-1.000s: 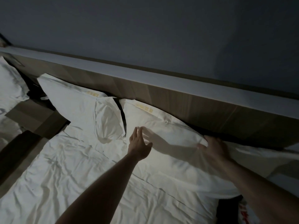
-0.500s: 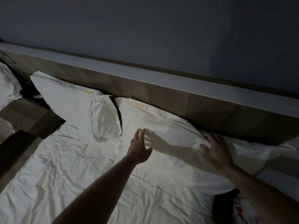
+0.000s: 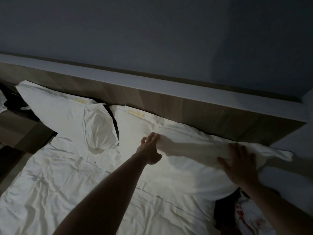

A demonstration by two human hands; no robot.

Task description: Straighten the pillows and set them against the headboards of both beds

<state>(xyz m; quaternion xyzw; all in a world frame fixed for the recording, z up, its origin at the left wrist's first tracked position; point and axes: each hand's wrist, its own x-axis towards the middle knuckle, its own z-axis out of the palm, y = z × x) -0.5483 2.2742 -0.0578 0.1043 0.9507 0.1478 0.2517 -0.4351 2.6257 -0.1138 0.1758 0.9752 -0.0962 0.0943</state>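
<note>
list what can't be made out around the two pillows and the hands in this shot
Head view only:
- Right pillow: right end lies under the right hand.
- Yellow print on its edge: too small to read.
- Second bed: cut off by the left edge.
- Left hand: palm hidden, faces away.

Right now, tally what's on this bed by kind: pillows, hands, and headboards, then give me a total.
Pillows: 2, the left pillow and the right pillow, both against the headboard.
Hands: 2, the left hand and the right hand, both resting on the right pillow.
Headboards: 1, the wooden headboard.
Total: 5.
</note>
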